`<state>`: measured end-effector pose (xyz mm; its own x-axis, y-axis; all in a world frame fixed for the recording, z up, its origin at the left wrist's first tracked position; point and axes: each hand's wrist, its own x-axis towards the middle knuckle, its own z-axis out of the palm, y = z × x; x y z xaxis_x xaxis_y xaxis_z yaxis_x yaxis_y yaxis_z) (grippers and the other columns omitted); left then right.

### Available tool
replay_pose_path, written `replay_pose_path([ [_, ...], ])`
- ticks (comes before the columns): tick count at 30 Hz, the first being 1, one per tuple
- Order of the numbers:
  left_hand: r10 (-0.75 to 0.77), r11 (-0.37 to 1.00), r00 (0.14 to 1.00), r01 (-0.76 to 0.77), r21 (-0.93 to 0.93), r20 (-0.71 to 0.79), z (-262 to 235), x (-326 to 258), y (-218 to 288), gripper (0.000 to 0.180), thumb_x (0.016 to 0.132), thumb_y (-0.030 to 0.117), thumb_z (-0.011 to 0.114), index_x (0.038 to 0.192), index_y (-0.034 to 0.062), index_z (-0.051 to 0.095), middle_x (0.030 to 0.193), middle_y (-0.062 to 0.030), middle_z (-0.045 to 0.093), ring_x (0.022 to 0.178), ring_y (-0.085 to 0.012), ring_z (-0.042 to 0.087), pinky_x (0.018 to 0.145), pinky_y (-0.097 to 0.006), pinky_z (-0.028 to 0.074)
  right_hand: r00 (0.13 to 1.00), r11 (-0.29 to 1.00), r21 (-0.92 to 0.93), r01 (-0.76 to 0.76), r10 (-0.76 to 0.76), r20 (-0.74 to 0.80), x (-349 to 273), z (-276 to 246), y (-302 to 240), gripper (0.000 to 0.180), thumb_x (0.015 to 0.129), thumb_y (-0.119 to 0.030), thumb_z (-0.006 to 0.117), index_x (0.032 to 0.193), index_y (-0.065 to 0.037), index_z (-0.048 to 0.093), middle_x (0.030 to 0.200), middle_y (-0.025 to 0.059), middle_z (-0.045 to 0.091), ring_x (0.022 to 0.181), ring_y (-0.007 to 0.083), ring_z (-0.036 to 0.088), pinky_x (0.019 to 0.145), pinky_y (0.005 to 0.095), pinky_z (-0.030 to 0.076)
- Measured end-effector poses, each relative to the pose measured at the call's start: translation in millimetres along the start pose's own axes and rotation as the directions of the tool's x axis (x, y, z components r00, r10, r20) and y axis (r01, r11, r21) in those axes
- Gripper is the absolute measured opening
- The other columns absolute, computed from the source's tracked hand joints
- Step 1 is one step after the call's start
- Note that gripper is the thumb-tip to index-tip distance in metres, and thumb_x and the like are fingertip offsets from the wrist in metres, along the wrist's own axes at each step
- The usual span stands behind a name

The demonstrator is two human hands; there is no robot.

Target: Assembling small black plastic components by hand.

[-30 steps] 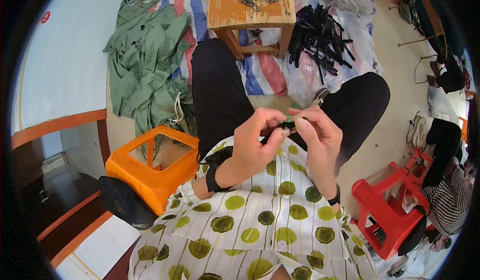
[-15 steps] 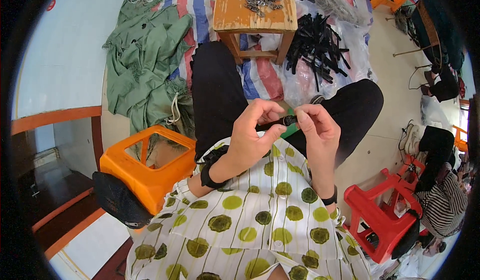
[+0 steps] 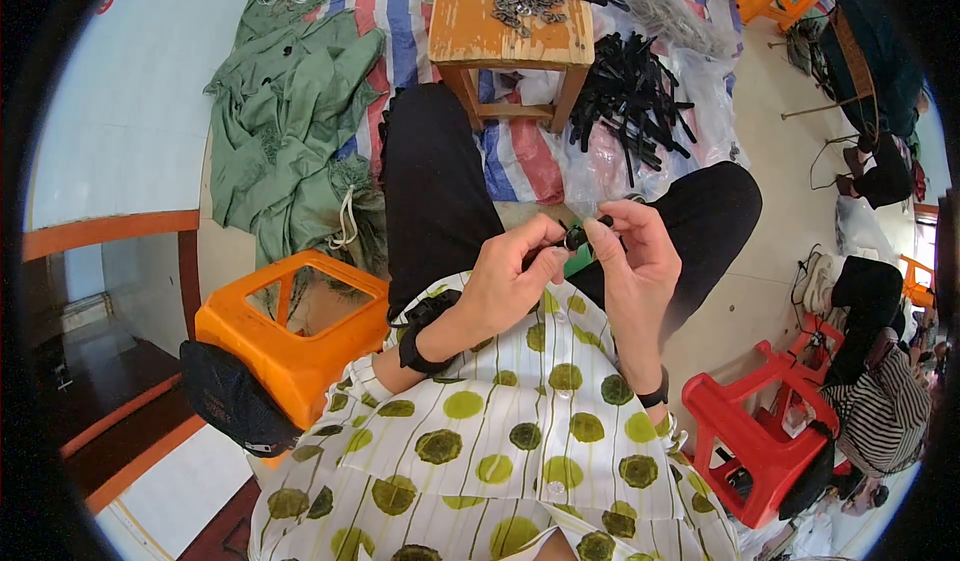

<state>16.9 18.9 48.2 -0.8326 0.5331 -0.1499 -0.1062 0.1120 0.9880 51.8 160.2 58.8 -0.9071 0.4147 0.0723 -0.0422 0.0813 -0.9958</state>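
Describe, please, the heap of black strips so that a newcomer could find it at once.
Start at the wooden stool ahead of the person's knees. Just right of it, on clear plastic sheeting, lies the heap of black strips. Unlike the small metal rings on the stool, these are long, dark and loosely scattered.

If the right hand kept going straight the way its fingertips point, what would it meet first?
The right hand points leftward at the small black part pinched between both hands; just beyond it are the left hand's fingertips. Depth looks shared, so the part comes first.
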Motion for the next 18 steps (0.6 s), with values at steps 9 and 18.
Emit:
replay_pose_path([
  [9, 0.092, 0.987, 0.991, -0.078, 0.138, -0.101, 4.5, -0.6, -1.8, 0.008, 0.083, 0.006, 0.054, 0.088, 0.0002, 0.052, 0.064, -0.0097, 0.054, 0.053, -0.0142, 0.051, 0.052, -0.027, 0.041, 0.981, 0.962, 0.194, -0.194, 0.188, 0.053, 2.1, -2.3, 2.3, 0.015, 0.082, -0.007, 0.064, 0.094, -0.001, 0.06, 0.081, -0.0025, 0.055, 0.073, 0.0039, 0.048, 0.067, 0.0173, 0.04],
  [18, 0.114, 0.974, 0.99, -0.095, 0.207, -0.081, 10.7, -1.8, -5.9, 0.01, 0.086, 0.008, 0.052, 0.091, -0.0004, 0.055, 0.067, -0.0023, 0.052, 0.061, -0.0064, 0.045, 0.056, -0.022, 0.039, 0.964, 0.883, 0.387, -0.264, 0.23, 0.134, 11.7, -4.0, 28.5, 0.01, 0.084, -0.009, 0.061, 0.085, 0.001, 0.061, 0.082, -0.0005, 0.059, 0.074, 0.0053, 0.051, 0.067, 0.019, 0.041],
])
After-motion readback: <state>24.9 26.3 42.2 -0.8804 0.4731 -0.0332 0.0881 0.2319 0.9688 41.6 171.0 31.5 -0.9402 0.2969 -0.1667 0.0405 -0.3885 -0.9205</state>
